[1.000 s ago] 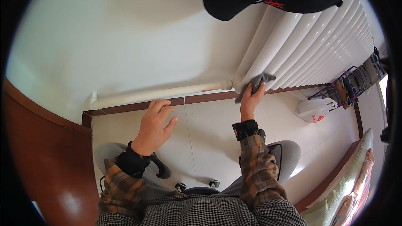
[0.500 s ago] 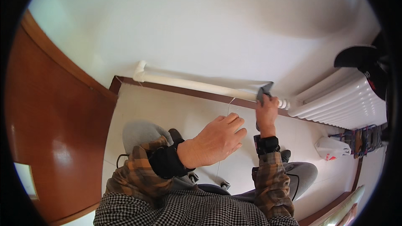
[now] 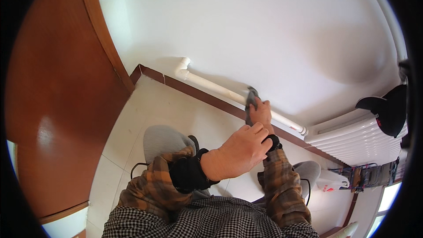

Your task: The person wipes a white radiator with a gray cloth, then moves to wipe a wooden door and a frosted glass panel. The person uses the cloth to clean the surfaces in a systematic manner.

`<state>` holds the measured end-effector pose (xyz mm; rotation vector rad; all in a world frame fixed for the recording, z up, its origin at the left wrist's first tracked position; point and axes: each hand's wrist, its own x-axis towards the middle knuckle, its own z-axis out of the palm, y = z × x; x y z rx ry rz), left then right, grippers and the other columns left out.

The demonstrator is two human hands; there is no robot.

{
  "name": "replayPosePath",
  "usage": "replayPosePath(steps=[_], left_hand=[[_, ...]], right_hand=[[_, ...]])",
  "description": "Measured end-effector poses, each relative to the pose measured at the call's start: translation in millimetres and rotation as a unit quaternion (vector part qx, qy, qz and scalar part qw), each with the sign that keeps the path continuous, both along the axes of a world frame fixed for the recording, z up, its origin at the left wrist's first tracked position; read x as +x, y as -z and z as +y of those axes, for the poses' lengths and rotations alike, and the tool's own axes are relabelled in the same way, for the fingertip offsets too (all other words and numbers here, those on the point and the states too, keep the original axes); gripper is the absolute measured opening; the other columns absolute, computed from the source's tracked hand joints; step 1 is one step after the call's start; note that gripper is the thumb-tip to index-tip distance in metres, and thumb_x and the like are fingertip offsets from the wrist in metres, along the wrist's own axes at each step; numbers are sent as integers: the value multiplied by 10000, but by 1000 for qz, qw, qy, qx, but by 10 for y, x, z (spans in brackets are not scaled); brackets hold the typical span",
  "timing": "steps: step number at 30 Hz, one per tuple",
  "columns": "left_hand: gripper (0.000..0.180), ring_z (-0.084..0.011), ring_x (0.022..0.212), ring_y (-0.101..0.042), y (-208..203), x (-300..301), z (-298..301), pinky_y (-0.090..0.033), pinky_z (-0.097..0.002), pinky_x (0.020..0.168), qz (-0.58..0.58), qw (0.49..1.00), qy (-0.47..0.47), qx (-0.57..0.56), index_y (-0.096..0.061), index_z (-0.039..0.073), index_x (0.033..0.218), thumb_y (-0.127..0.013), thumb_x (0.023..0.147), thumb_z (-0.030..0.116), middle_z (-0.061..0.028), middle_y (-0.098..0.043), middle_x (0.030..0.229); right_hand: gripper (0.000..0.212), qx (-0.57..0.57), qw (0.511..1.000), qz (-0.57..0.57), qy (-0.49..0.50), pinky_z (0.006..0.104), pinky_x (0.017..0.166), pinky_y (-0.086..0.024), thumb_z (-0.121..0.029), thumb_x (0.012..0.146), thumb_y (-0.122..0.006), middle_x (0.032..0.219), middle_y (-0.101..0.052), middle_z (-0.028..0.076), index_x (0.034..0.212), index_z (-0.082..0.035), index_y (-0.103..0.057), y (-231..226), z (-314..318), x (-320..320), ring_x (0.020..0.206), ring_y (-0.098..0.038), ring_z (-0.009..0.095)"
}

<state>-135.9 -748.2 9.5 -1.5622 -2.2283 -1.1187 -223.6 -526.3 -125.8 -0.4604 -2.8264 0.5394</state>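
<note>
From afar I see the door (image 3: 57, 83) left of the pipe (image 3: 216, 87), the radiator (image 3: 352, 140) and cap (image 3: 392, 112) right of it, the wall (image 3: 264, 31) behind, the floor (image 3: 132, 119) before, the cloth (image 3: 252, 99) at its middle.

The grey cloth (image 3: 250, 98) looks matt, the pipe (image 3: 216, 87) smooth plastic, the wooden door (image 3: 57, 92) and radiator (image 3: 359, 140) glossy.

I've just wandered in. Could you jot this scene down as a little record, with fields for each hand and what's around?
Right hand: gripping a gray cloth, which appears to be against the white pipe
Left hand: fingers curled, no object visible in it; overlaps the right wrist in view, contact unclear
Pipe position: low along the wall, above a brown baseboard
Right side: white radiator, black cap, white plastic bag
Left side: brown door
</note>
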Motion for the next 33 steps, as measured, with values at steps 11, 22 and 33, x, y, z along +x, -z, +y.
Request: replayPosePath(steps=[11, 22, 33], left_hand=[[326, -347, 1064, -627, -218, -87, -94, -529, -438, 908, -2, 999, -22, 30, -677, 16, 1112, -785, 839, 159, -142, -660, 1083], [248, -365, 1018, -667, 72, -337, -410, -561, -435, 855, 36, 982, -185, 20, -719, 31, 1022, -804, 791, 60, -146, -704, 1055], [230, -382, 1007, -666, -85, -296, -1047, -551, -441, 881, 69, 958, -261, 97, -719, 23, 1011, -782, 791, 41, -163, -709, 1046]], right_hand=[[306, 125, 971, 50, -196, 557, 883, -550, -142, 864, -678, 1228, -579, 276, 1138, -4, -674, 543, -1423, -980, 1120, -578, 443], [201, 72, 908, -31, -412, 514, 845, -570, -199, 813, -729, 981, -730, 214, 938, -48, -772, -1533, -800, -731, 949, -707, 429], [335, 243, 671, 701, 9, 602, 951, -465, -74, 884, -661, 1207, -657, 185, 1218, -89, -687, -4814, 897, 262, 1120, -600, 419]])
